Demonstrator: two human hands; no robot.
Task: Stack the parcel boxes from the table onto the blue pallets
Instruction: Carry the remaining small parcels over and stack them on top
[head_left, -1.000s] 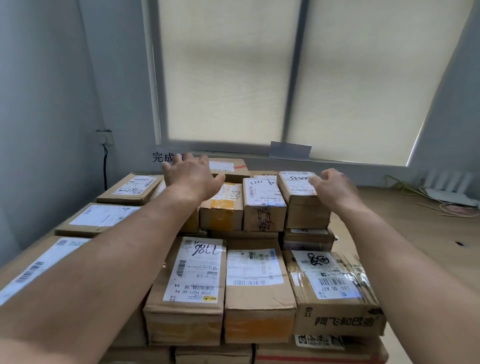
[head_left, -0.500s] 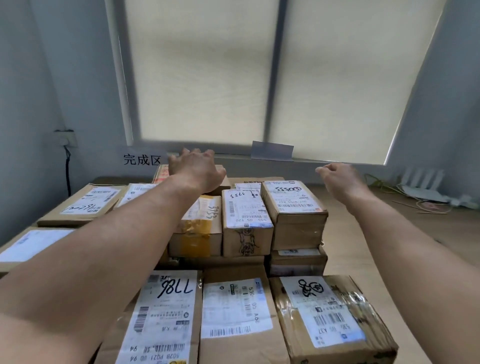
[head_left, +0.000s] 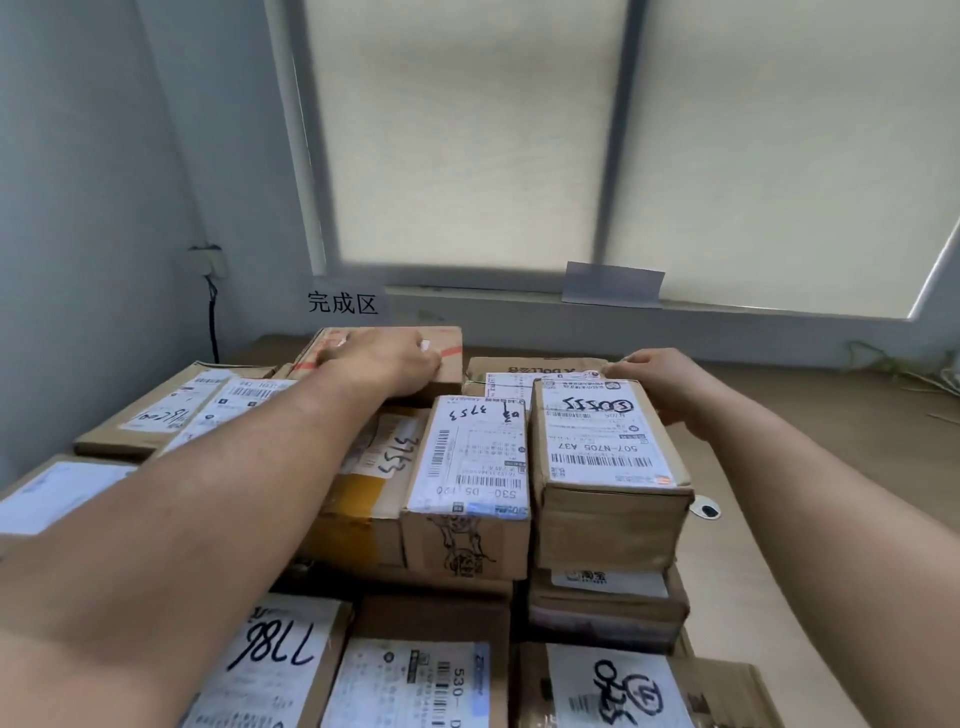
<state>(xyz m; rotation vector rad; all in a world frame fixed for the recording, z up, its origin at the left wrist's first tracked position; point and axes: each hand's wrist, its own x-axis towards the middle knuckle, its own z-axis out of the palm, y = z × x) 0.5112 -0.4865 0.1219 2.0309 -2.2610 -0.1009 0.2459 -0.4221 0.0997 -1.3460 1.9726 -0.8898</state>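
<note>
Your left grip (head_left: 384, 358) lies palm-down and relaxed on top of the red-taped box (head_left: 449, 375) at the stack's far end. Your right grip (head_left: 670, 387) cups the far right corner of the tall labelled box (head_left: 608, 467); whether it truly clasps it you cannot tell. The wooden bench (head_left: 737, 597) runs below and to the right of that grip.

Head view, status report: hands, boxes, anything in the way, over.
Left hand resting on far red-taped box. Right hand at far corner of 507-N705 box, grip unclear. 3753 box close against its left side.
</note>
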